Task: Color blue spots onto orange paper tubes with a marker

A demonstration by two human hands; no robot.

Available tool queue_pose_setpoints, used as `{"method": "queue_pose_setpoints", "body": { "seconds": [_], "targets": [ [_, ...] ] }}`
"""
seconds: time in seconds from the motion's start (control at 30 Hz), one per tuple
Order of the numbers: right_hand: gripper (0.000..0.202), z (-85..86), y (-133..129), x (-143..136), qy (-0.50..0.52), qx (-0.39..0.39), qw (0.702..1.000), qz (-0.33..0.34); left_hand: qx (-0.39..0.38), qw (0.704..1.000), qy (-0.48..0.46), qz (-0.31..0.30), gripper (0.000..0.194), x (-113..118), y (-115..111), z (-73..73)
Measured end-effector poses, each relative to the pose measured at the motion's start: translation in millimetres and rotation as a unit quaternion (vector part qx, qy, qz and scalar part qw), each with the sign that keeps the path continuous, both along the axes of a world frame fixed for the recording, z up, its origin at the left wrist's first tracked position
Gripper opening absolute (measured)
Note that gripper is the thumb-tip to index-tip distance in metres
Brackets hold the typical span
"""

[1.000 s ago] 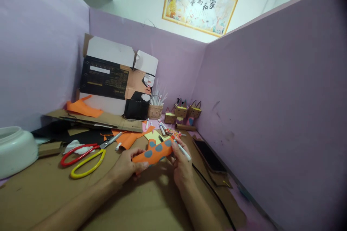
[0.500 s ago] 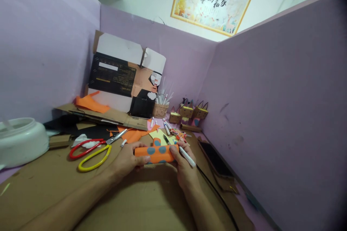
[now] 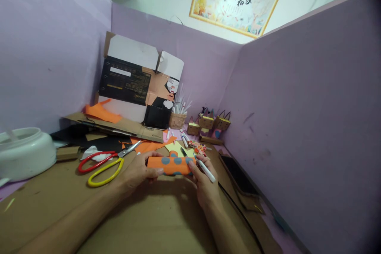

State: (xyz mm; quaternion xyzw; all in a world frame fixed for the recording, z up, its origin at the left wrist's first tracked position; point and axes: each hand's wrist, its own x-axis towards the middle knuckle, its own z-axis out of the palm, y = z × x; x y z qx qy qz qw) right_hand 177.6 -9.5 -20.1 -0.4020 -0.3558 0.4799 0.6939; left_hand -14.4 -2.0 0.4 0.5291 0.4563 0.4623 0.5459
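Note:
Between my two hands is an orange paper-covered piece with blue-grey spots (image 3: pixel 171 165), with a small spotted tab standing up behind it. My left hand (image 3: pixel 142 170) grips its left end, thumb along the front. At the right end my right hand (image 3: pixel 204 176) pinches it, and a white marker (image 3: pixel 206 169) is tucked in the same hand. What the piece is made of under the orange cover is hidden. Just beyond it lie yellow paper (image 3: pixel 171 151) and a black-tipped pen (image 3: pixel 183 151). Red-and-yellow-handled scissors (image 3: pixel 119 156) lie open to the left of my left hand.
A white pot-like container (image 3: pixel 28 154) stands at the far left. Flattened printed cardboard (image 3: pixel 127 83) leans on the back wall. Beside it are a basket of markers (image 3: pixel 177 120) and several small cardboard animal figures (image 3: pixel 208 121). A phone (image 3: pixel 239 174) lies right, near a black cable (image 3: pixel 238 210).
Both hands keep their hold on the orange piece, which tilts slightly so less of its front face shows. The whole view shifts a little.

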Motion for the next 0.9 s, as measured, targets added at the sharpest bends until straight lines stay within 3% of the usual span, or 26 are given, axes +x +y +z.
{"method": "queue_pose_setpoints", "body": {
  "seconds": [0.2, 0.37, 0.57, 0.9],
  "targets": [
    [0.051, 1.1, -1.0, -0.6, -0.007, -0.006, 1.0, -0.003, -0.003, 1.0, 0.017, -0.01, 0.038, -0.7, 0.9, -0.2],
    [0.049, -0.2, -1.1, 1.2, -0.02, -0.013, 1.0, 0.006, -0.002, 1.0, 0.027, -0.016, 0.046, -6.0, 4.9, -3.1],
    [0.046, -4.3, 0.2, 1.7, -0.032, -0.002, 0.999, -0.007, -0.038, 0.998, -0.04, -0.018, 0.05, -5.4, 5.3, -2.8],
    [0.042, -2.3, -2.5, 1.2, -0.041, -0.003, 0.999, -0.002, -0.049, 0.998, -0.048, 0.002, 0.041, -4.2, 3.0, 0.0]
  ]
}}
